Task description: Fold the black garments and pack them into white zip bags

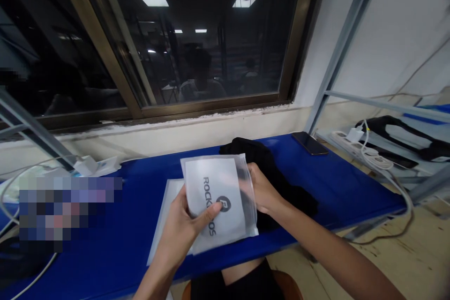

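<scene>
A frosted plastic zip bag (214,234) with a white insert and the dark print "ROCKBROS" is held up over the blue table. My left hand (188,222) grips its left side, thumb pressed on the front near the round logo. At the bag's right end, by the zip edge, is my right hand (262,190), its fingers bent and faintly visible through the film. I cannot tell whether they are inside the bag or behind it. Another flat translucent sheet or bag (163,215) lies on the table under my left hand. Black cloth (281,178) lies crumpled behind my right hand.
A phone (309,143) lies at the back right of the blue table (358,192). Power strips (355,143) and cables stand on the right-hand shelf. A charger (86,165) and pixelated items are at left. Metal posts and a window (211,56) border the table.
</scene>
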A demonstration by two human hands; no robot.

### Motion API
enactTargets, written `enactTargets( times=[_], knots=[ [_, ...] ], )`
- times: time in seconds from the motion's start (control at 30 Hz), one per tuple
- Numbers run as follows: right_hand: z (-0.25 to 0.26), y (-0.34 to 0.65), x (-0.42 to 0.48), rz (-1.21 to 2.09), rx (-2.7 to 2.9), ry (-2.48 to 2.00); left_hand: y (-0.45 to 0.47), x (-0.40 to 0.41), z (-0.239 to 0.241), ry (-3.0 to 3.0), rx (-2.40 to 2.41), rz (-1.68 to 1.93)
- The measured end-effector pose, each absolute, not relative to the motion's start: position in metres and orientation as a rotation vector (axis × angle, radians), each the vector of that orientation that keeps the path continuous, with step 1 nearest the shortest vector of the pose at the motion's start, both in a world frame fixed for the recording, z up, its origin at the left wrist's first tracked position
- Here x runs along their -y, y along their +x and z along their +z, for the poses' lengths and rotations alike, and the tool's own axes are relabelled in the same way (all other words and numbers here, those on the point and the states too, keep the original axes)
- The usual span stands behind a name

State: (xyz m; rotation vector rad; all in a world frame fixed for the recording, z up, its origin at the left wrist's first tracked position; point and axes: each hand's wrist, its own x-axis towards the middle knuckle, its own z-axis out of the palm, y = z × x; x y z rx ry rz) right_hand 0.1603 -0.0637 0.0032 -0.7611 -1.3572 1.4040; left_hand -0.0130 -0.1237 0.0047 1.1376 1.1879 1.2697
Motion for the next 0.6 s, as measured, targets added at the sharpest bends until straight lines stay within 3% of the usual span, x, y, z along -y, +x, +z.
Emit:
enactTargets(
  times=[0.13,0.33,0.47,0.6],
  knots=[
    [0.015,0.157,0.07,1.456,1.476,-0.654,-0.006,0.127,0.008,0.962,-1.176,1.326],
    [0.013,0.175,0.082,1.191,1.424,-0.685,-0.024,0.115,0.005,0.572,-1.087,1.702],
    [-0.005,0.171,0.079,1.378,1.482,-0.697,-0.024,0.102,-0.002,0.61,-0.965,1.715],
    [-0.011,0.169,0.067,1.152,1.393,-0.766,-0.042,0.091,0.001,0.764,-1.03,1.958]
  ],
)
